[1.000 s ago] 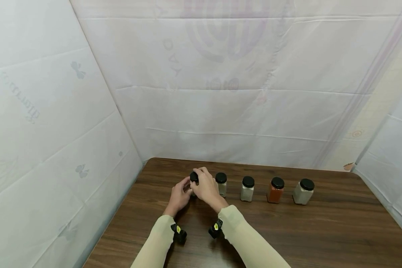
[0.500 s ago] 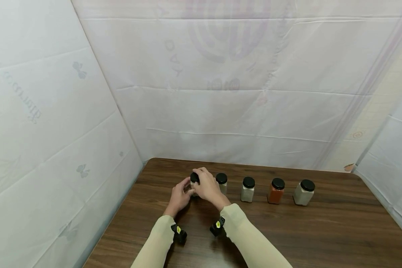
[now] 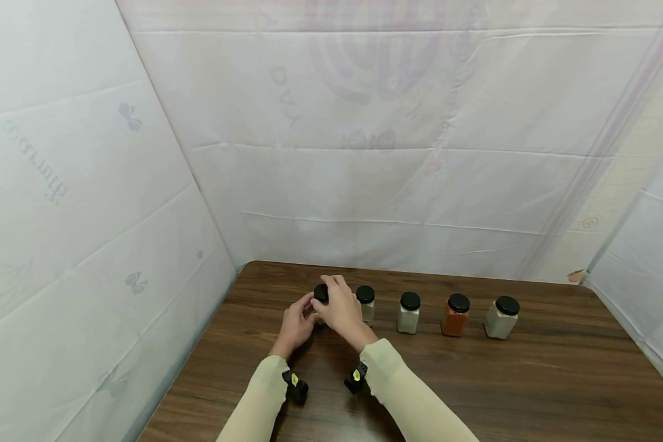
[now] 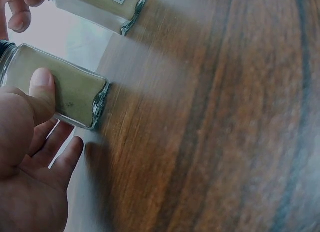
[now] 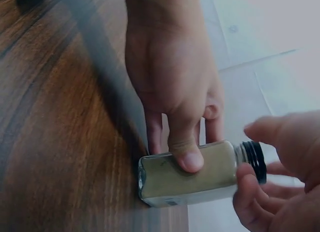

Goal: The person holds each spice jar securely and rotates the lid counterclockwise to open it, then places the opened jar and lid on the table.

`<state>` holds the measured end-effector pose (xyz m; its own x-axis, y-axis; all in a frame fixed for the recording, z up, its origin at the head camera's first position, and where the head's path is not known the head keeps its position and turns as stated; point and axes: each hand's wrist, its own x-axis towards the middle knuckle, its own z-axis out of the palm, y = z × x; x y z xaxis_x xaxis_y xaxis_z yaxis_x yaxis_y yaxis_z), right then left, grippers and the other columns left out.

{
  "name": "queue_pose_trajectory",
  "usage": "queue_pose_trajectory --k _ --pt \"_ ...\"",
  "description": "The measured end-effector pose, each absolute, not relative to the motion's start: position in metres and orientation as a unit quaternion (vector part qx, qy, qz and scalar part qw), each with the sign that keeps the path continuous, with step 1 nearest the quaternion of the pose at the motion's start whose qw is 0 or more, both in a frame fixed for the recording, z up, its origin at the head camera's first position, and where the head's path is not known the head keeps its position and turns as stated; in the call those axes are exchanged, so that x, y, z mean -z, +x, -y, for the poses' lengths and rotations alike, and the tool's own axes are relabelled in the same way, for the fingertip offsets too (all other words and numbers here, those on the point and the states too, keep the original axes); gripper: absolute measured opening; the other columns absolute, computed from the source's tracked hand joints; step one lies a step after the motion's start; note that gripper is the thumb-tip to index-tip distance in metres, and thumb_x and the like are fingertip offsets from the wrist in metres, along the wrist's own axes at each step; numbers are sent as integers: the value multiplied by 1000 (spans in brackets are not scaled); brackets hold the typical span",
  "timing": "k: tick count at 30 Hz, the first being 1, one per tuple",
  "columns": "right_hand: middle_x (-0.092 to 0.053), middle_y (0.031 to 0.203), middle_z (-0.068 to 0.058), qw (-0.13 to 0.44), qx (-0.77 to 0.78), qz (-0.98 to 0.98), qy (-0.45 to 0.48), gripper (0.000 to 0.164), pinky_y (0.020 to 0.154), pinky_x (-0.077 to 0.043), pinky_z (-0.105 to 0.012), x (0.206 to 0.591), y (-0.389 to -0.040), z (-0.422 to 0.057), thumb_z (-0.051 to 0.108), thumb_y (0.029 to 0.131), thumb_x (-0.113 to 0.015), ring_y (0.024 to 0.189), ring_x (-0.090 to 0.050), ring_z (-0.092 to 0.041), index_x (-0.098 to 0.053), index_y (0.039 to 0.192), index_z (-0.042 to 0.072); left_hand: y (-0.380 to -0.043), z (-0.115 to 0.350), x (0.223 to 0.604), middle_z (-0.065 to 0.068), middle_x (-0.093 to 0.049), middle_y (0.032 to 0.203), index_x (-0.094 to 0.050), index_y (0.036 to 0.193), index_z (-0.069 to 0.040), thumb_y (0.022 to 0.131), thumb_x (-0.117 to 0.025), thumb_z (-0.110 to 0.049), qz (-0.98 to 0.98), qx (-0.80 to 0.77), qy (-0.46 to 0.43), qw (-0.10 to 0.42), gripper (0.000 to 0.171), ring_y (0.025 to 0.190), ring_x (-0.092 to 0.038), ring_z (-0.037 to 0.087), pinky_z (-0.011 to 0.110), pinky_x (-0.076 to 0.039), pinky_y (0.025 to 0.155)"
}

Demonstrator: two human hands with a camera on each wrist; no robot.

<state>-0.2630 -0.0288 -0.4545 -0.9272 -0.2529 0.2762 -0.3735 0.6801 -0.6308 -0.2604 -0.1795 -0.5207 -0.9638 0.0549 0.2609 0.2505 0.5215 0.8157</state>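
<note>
Grips square glass jar (image 5: 220,164) in left hand (image 3: 296,323), clearly olive-filled only wrist-side, one of five; black lid (image 5: 258,161) seemingly in right hand (image 3: 340,308).

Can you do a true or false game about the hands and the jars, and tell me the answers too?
1. The left hand holds a greenish jar. True.
2. That jar's lid is white. False: it is black.
3. The right hand is at that lid. True.
4. The orange-red jar stands at the far right end of the row. False: it is second from the right.
5. The table is brown. True.
6. Only three jars show in the head view. False: there are five.
</note>
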Motion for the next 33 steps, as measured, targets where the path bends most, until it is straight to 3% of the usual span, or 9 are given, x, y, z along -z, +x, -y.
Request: queue_pose_trajectory --k 4,6,12,18,25,33 --pt "-55 136 -14 109 -379 909 138 57 46 -45 -31 457 -262 32 39 95 -76 54 -55 -18 -58 142 11 -260 180 520 20 -62 140 -56 145 -1 96 -71 -6 868 479 -88 99 51 132 -57 36 51 -50 102" --pt "-56 132 -15 115 -383 908 128 57 44 -42 -30 458 -261 32 40 93 -77 50 -49 -17 -61 137 9 -259 180 520 20 -61 140 -56 145 -1 96 -72 -8 866 482 -88 96 52 133 -56 36 51 -50 102" --pt "-60 126 -13 119 -371 913 124 51 49 -45 -30 458 -262 32 38 92 -79 58 -52 -19 -66 130 7 -260 180 520 20 -61 140 -55 146 -1 96 -72 -9 864 488 -84 89 53 133 -55 35 50 -50 103" --pt "-59 132 -11 104 -355 919 136 47 58 -54 -36 454 -262 32 32 96 -75 72 -66 -26 -65 136 10 -261 180 519 18 -62 140 -56 145 -2 97 -72 -9 866 486 -80 87 51 133 -56 33 50 -49 104" --pt "-58 139 -9 82 -349 919 166 46 63 -53 -38 449 -261 28 24 98 -71 87 -68 -29 -62 141 12 -260 180 520 20 -62 139 -57 142 0 96 -70 -2 864 485 -91 102 48 130 -58 36 47 -51 102" --pt "-55 143 -9 75 -339 917 195 45 57 -47 -32 450 -263 26 20 98 -68 83 -67 -26 -61 142 14 -260 180 521 23 -60 140 -56 143 1 96 -67 4 858 495 -97 101 48 130 -58 37 47 -51 102"
